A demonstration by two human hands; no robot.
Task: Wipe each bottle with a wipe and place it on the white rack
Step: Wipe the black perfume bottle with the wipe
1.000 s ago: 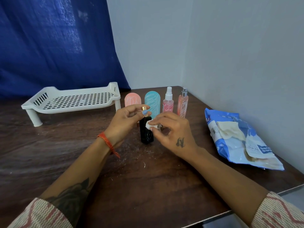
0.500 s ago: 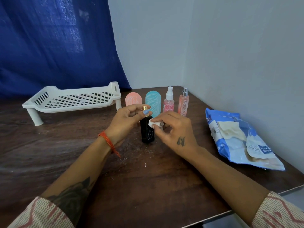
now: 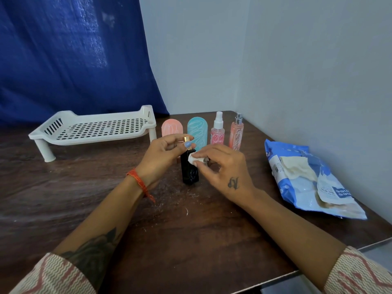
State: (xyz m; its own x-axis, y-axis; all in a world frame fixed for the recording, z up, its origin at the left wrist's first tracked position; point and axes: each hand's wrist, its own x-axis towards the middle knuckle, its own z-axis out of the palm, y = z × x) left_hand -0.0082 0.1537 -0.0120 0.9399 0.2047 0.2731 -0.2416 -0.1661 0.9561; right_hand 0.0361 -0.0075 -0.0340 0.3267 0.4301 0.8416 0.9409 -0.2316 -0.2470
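A black bottle [image 3: 189, 170] stands upright on the dark wooden counter [image 3: 191, 240], right between the two sets of fingers. The left hand [image 3: 162, 158] pinches the bottle's gold cap [image 3: 186, 138] from the left, thumb and forefinger curled around it, a blue-painted nail showing at the cap's right side. The right hand [image 3: 222, 168] comes in from the right, its fingers closed on a small white wipe [image 3: 194, 159] that is pressed against the bottle's upper side, just below the left fingertips.

Just beyond the fingers, a row of four bottles stands upright: a pink rounded bottle [image 3: 171, 129] partly behind the left fingers, a teal rounded bottle [image 3: 197, 132] directly behind the gold cap, a pink spray bottle [image 3: 217, 132] with a white top, and a taller peach spray bottle [image 3: 236, 132] with a silver top just past the right knuckles.

Well to the left of the left fingers, the white rack [image 3: 95, 129] stands on its legs with nothing on its slotted surface. Well to the right of the right hand, a blue and white pack of wipes [image 3: 307, 183] lies flat near the wall, a pale sheet showing at its opening. A red thread bracelet [image 3: 139, 183] circles the left wrist. A blue curtain [image 3: 74, 56] hangs behind the rack.
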